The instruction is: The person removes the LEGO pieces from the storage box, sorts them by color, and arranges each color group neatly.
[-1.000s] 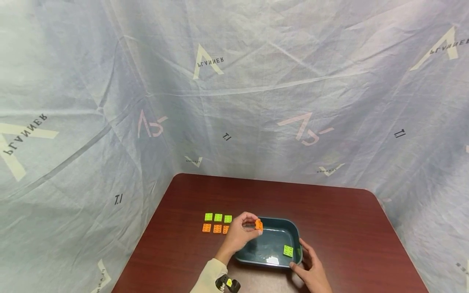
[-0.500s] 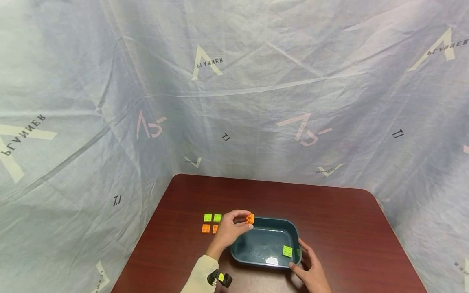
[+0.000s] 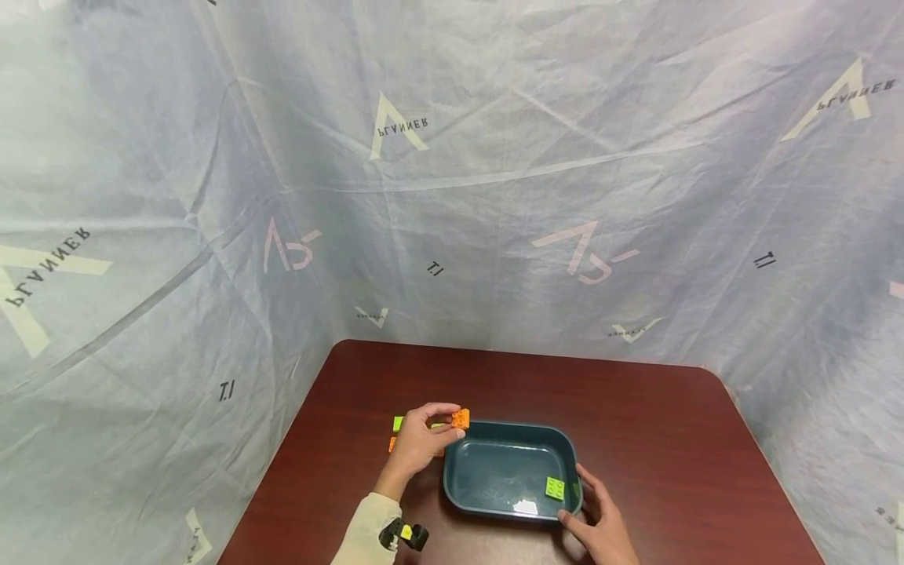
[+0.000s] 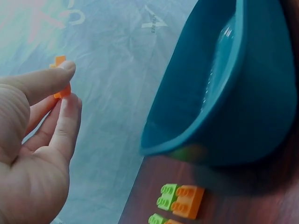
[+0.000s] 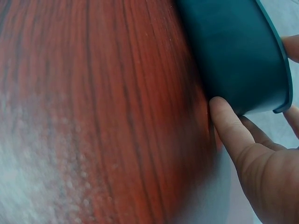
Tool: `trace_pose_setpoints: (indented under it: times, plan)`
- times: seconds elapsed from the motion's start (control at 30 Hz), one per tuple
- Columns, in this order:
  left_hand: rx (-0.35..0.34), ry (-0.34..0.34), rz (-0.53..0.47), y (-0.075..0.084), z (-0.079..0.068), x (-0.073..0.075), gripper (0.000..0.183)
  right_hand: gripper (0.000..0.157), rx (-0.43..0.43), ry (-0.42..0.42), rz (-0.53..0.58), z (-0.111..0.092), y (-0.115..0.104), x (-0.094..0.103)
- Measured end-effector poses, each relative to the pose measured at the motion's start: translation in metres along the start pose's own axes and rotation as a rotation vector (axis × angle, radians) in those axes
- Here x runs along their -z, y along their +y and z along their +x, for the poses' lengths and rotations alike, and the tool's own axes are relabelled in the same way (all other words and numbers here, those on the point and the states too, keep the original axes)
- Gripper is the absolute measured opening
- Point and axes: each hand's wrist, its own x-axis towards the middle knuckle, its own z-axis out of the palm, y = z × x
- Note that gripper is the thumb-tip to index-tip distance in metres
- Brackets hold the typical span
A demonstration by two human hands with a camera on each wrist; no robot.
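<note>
My left hand (image 3: pixel 415 446) pinches an orange toy building brick (image 3: pixel 461 419) between thumb and fingertips, raised just past the tray's left back corner. In the left wrist view only slivers of this brick (image 4: pixel 66 89) show around the thumb. A dark teal tray (image 3: pixel 494 471) sits on the table, and a lime green brick (image 3: pixel 555 488) lies inside it toward the right. At the tray's front right corner, my right hand (image 3: pixel 600 524) holds on, thumb at the front and fingers along the side. The right wrist view shows a fingertip low against the tray wall (image 5: pixel 233 56).
Under and behind the left hand lie more bricks, mostly hidden: a green one (image 3: pixel 399 424) and an orange one (image 3: pixel 391 445) peek out. The left wrist view shows green (image 4: pixel 167 197) and orange bricks (image 4: pixel 188 202) beside the tray. Printed cloth (image 3: pixel 452 196) hangs around the reddish-brown table (image 3: pixel 657 424).
The left hand has moved left with the orange brick, from above the tray to its left back edge, now covering more of the bricks on the table. Right hand and tray stay put.
</note>
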Motion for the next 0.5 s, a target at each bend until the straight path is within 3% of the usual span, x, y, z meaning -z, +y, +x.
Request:
trace_pose_setpoints:
  times: [0.27, 0.5]
  plan:
    - [0.02, 0.042, 0.072, -0.007, -0.001, 0.024, 0.038, 0.09, -0.048, -0.002, -0.032, 0.002, -0.002, 0.0]
    - [0.036, 0.125, 0.153, -0.016, -0.007, 0.046, 0.039, 0.091, -0.06, -0.009, -0.04, 0.002, -0.003, 0.0]
